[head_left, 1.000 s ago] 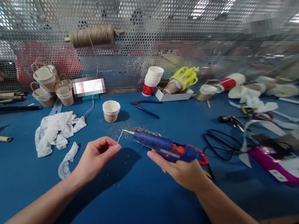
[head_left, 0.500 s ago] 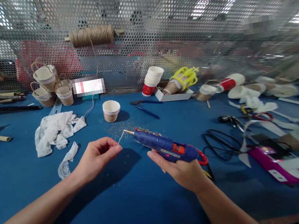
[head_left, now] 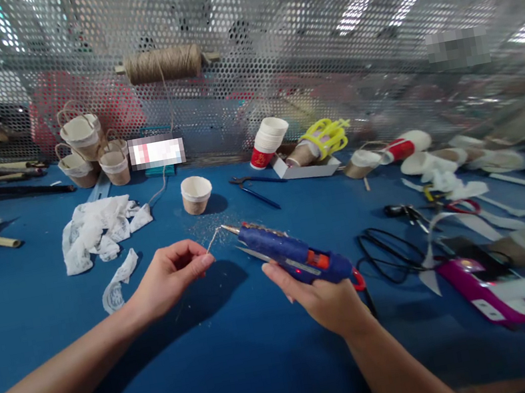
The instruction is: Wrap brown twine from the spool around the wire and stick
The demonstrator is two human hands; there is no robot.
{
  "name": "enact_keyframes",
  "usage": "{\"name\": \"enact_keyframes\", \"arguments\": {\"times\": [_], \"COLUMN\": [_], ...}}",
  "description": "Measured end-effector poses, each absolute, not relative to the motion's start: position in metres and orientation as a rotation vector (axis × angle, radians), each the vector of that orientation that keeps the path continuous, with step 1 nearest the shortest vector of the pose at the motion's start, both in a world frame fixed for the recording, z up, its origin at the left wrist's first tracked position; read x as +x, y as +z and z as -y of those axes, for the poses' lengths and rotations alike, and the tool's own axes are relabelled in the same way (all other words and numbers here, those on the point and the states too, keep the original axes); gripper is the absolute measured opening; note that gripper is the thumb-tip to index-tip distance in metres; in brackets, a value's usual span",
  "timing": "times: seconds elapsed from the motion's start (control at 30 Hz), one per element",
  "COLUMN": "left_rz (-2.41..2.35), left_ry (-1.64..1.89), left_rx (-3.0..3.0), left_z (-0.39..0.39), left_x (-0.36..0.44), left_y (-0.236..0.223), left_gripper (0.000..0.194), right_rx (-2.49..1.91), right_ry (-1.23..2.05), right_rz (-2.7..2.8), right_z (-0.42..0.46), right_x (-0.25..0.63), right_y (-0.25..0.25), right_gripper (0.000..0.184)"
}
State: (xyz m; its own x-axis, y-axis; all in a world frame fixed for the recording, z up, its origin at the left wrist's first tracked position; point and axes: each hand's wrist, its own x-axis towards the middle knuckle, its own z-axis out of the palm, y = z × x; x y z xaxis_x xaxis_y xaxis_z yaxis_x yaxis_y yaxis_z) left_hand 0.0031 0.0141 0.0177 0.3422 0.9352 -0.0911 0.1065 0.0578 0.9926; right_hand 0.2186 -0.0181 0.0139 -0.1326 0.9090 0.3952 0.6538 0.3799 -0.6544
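Note:
My left hand (head_left: 181, 268) pinches the lower end of a short thin piece of twine (head_left: 212, 240) between thumb and fingertips. In my right hand (head_left: 318, 298) is a blue hot glue gun (head_left: 282, 247), its metal nozzle at the upper end of the twine. The handle and trigger are hidden by my fingers. Beyond the nozzle a small cup (head_left: 196, 195) stands upright, wrapped in brown with a white rim. Left of it lie a heap of white lace (head_left: 95, 229) and a separate lace strip (head_left: 121, 281).
Several finished-looking handled cups (head_left: 86, 146) are stacked at the back left. A twine spool (head_left: 163, 64) hangs on the perforated metal screen. Blue pliers (head_left: 258, 187), stacked paper cups (head_left: 269, 141), a black cable (head_left: 387, 252) and a purple case (head_left: 487, 292) lie to the right.
The glue gun has shifted slightly right, drawing its nozzle a little away from my left fingers. More of the twine shows between them. My left hand has stayed nearly still.

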Motion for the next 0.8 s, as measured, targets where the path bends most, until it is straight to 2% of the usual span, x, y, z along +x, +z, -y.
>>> {"name": "enact_keyframes", "arguments": {"times": [0.27, 0.6, 0.8], "left_rz": [-1.052, -1.045, -1.076], "left_ry": [0.837, 0.855, 0.885], "left_rx": [1.405, 1.425, 1.416], "left_z": [-0.014, -0.013, -0.014], "left_x": [0.002, 0.002, 0.003], "left_y": [0.019, 0.02, 0.02], "left_gripper": [0.017, 0.017, 0.018], "right_rx": [-1.339, -1.333, -1.343], "right_ry": [0.47, 0.785, 0.807], "right_rz": [1.865, 1.65, 1.629], "right_z": [0.019, 0.018, 0.018], "right_x": [0.219, 0.21, 0.21], "right_y": [0.011, 0.023, 0.023], "right_gripper": [0.014, 0.025, 0.026]}}
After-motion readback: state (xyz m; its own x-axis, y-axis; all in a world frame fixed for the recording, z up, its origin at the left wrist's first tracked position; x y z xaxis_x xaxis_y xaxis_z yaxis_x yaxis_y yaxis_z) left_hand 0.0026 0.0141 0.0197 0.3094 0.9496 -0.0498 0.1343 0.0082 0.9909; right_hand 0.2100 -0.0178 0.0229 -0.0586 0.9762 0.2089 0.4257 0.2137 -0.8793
